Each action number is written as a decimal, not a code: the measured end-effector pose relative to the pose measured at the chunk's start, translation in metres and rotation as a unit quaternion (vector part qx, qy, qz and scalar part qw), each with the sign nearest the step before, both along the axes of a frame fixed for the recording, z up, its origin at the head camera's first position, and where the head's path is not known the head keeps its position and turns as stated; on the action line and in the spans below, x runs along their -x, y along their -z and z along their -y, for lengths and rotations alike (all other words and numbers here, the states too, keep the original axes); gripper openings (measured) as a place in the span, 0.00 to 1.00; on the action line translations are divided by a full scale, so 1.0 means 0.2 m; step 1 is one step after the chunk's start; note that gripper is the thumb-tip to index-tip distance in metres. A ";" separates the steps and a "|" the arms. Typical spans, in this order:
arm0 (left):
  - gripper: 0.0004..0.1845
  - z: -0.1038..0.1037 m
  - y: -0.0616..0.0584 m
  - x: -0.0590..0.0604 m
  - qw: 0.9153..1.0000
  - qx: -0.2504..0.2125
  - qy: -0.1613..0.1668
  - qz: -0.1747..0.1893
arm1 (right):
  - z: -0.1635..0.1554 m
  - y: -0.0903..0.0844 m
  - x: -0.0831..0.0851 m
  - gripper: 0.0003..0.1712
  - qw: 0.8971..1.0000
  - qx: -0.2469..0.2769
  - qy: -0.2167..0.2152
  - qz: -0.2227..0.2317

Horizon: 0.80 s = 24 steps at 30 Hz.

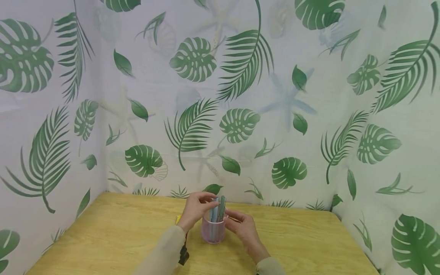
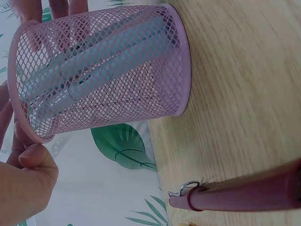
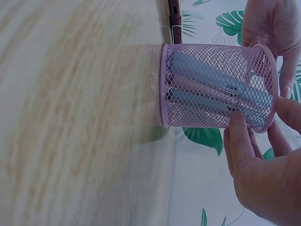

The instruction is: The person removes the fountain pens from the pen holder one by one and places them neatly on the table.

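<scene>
Head view shows a pink mesh pen cup (image 1: pixel 214 231) standing upright on the wooden table (image 1: pixel 120 236), near the middle and toward the person's side, with several pale blue pens (image 1: pixel 218 209) standing in it, their tops rising above the rim. The left hand (image 1: pixel 197 208) reaches over the cup, its fingers curled around the tops of the pens in a narrow pinching grip. The right hand (image 1: pixel 243 226) sits just beside the cup on its other side, fingers touching the rim and upper wall; its grip is loose, fingers only lightly bent against the mesh. In the right wrist view the thumb (image 3: pixel 241 141) of that hand lies on the cup's wall close to the rim, and the blue pens (image 3: pixel 211 92) show through the mesh (image 3: pixel 211 61), leaning across the inside. In the left wrist view the cup (image 2: pixel 108 70) fills the frame, and a dark red pen with a metal clip (image 2: pixel 235 195) lies flat on the table near the cup's base, apart from it. A yellow thing (image 1: pixel 177 219), mostly hidden behind the left wrist, lies on the table. A leaf-printed curtain (image 1: pixel 240 95) closes in the table on three sides.
</scene>
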<state>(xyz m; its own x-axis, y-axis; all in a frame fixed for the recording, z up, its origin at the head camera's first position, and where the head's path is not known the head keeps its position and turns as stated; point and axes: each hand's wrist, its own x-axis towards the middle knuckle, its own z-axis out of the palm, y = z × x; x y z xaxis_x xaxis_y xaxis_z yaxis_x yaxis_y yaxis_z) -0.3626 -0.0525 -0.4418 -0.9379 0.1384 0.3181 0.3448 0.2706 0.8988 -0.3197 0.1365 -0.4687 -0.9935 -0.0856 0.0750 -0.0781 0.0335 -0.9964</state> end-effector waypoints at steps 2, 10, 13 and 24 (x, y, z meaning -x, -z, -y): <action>0.10 0.00 0.00 0.00 1.000 -0.001 -0.001 0.002 | 0.00 0.00 0.00 0.25 1.000 -0.002 0.000 0.001; 0.10 -0.02 0.02 0.01 1.000 -0.005 -0.002 0.007 | 0.00 0.00 0.00 0.25 1.000 -0.001 -0.001 0.001; 0.11 -0.01 0.02 0.01 1.000 -0.006 0.000 0.008 | 0.00 0.00 0.00 0.25 1.000 0.000 -0.001 0.002; 0.12 -0.01 0.01 -0.01 1.000 -0.007 -0.003 -0.004 | 0.00 0.00 0.00 0.25 1.000 0.003 -0.004 0.000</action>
<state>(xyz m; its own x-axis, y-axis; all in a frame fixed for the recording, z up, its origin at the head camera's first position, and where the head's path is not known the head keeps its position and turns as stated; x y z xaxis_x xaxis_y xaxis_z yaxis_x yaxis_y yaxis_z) -0.3614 -0.0511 -0.4446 -0.9359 0.1283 0.3279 0.3508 0.2596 0.8997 -0.3204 0.1369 -0.4695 -0.9928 -0.0929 0.0762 -0.0790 0.0270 -0.9965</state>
